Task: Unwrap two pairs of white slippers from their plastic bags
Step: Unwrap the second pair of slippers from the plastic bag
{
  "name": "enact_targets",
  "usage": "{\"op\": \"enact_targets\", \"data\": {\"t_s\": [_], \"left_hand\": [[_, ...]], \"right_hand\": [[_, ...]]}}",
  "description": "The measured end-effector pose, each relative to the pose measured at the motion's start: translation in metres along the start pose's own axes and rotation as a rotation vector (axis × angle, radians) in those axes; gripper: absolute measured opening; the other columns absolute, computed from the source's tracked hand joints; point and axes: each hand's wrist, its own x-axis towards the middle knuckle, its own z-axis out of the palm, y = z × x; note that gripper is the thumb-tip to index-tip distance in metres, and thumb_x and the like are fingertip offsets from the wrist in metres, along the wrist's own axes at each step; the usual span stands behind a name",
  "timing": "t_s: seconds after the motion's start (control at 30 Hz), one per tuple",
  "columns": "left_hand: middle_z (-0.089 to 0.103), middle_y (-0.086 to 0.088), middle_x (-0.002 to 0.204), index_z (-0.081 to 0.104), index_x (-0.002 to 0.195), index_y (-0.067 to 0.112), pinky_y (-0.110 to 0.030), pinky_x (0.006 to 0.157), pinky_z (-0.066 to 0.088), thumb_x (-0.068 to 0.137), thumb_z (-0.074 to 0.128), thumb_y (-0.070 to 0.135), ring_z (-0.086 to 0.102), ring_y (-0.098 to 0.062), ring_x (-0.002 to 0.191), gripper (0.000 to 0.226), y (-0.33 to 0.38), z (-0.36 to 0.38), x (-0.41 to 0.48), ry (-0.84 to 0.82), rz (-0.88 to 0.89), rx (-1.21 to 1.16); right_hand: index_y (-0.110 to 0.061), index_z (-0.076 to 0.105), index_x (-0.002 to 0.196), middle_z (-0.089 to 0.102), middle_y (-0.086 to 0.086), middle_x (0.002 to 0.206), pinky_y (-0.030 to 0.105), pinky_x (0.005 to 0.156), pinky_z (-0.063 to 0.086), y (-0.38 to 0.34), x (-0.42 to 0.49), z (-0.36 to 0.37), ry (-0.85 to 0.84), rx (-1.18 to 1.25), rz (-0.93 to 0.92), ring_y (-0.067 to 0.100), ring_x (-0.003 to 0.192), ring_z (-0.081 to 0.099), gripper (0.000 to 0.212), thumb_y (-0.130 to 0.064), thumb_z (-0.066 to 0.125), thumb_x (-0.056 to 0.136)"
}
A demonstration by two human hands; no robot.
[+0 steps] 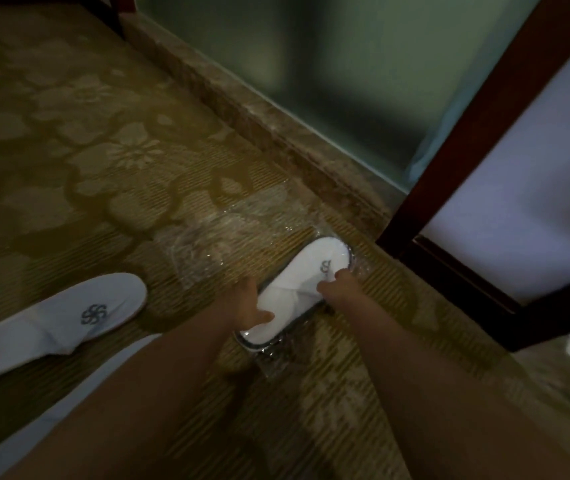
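A white slipper pair point(306, 273) with a grey logo lies on the carpet near the middle, partly inside a clear plastic bag point(358, 268). My left hand point(250, 304) grips the slipper's left edge near the heel. My right hand point(337, 284) holds its upper by the logo. An empty crumpled clear bag point(214, 244) lies just beyond my left hand. A bare white slipper point(69, 315) with the same logo rests at the lower left, out of any bag.
Patterned gold carpet point(103, 168) covers the floor. A marble skirting point(259, 126) and frosted glass wall point(328, 64) run along the far side. A dark wooden frame point(450, 161) with a white panel stands at the right, close to the slipper's toe.
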Motion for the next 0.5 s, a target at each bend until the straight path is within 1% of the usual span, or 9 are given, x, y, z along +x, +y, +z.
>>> {"op": "enact_targets", "data": {"t_s": [0.03,0.07,0.17,0.27,0.33,0.37,0.43,0.47,0.5], "left_hand": [[0.031,-0.016,0.151,0.017,0.146,0.006,-0.038,0.107,0.037,0.08,0.064,0.049,0.039,-0.031,0.134,0.092,-0.001,0.002,0.003,-0.018,-0.016,-0.013],[0.03,-0.016,0.152,0.015,0.147,0.006,-0.041,0.107,0.037,0.078,0.066,0.049,0.038,-0.032,0.134,0.096,0.0,0.001,0.004,-0.025,-0.026,-0.037],[0.031,-0.016,0.152,0.013,0.148,0.006,-0.044,0.106,0.039,0.072,0.073,0.048,0.04,-0.033,0.133,0.106,0.003,0.002,0.011,-0.008,-0.053,-0.189],[0.038,-0.013,0.149,0.02,0.146,0.005,-0.042,0.102,0.044,0.068,0.077,0.047,0.045,-0.031,0.129,0.106,0.005,0.005,0.015,0.004,-0.091,-0.349],[0.047,-0.01,0.142,0.034,0.142,0.006,-0.037,0.094,0.048,0.071,0.076,0.045,0.052,-0.028,0.123,0.092,0.007,0.009,0.016,-0.061,-0.112,-0.451],[0.051,-0.009,0.139,0.041,0.14,0.008,-0.033,0.089,0.05,0.074,0.074,0.041,0.055,-0.026,0.118,0.081,0.01,0.009,0.015,-0.117,-0.108,-0.511],[0.058,-0.008,0.128,0.05,0.134,0.009,-0.022,0.074,0.05,0.081,0.07,0.034,0.056,-0.019,0.105,0.062,0.017,0.008,0.01,-0.2,-0.082,-0.539],[0.061,-0.007,0.123,0.054,0.13,0.008,-0.022,0.073,0.05,0.082,0.069,0.032,0.057,-0.017,0.102,0.056,0.02,0.007,0.009,-0.214,-0.061,-0.55],[0.062,-0.007,0.125,0.056,0.128,0.008,-0.027,0.08,0.053,0.081,0.071,0.031,0.059,-0.018,0.103,0.055,0.02,0.007,0.01,-0.216,-0.037,-0.586]], "right_hand": [[0.001,0.031,0.141,0.039,0.021,0.144,0.035,0.106,0.04,0.003,0.0,0.003,-0.055,0.053,0.017,0.035,0.129,0.044,0.06,-0.019,0.056,0.09],[-0.001,0.028,0.143,0.037,0.021,0.145,0.039,0.108,0.039,0.006,0.001,0.005,-0.089,0.105,0.028,0.035,0.128,0.044,0.064,-0.018,0.058,0.089],[-0.008,0.021,0.146,0.035,0.02,0.146,0.048,0.106,0.041,0.011,0.005,0.011,-0.133,0.225,0.056,0.037,0.127,0.043,0.074,-0.017,0.063,0.085],[-0.011,0.021,0.145,0.035,0.018,0.145,0.051,0.106,0.041,0.013,0.008,0.014,-0.143,0.411,0.081,0.038,0.128,0.043,0.078,-0.012,0.066,0.082],[-0.011,0.025,0.144,0.035,0.018,0.146,0.053,0.105,0.041,0.015,0.01,0.014,-0.122,0.517,0.099,0.038,0.128,0.043,0.076,-0.009,0.066,0.081],[-0.01,0.026,0.144,0.035,0.018,0.147,0.053,0.105,0.041,0.015,0.01,0.013,-0.113,0.537,0.112,0.038,0.129,0.042,0.074,-0.01,0.066,0.081],[-0.005,0.03,0.142,0.037,0.02,0.146,0.051,0.106,0.041,0.017,0.009,0.009,-0.09,0.516,0.12,0.037,0.129,0.043,0.066,-0.009,0.063,0.085],[-0.004,0.032,0.14,0.038,0.02,0.144,0.05,0.105,0.041,0.019,0.01,0.008,-0.078,0.491,0.128,0.037,0.128,0.044,0.061,-0.009,0.061,0.087],[-0.003,0.036,0.136,0.04,0.021,0.142,0.049,0.104,0.043,0.021,0.011,0.007,-0.066,0.481,0.135,0.036,0.125,0.046,0.054,-0.008,0.06,0.087]]}}
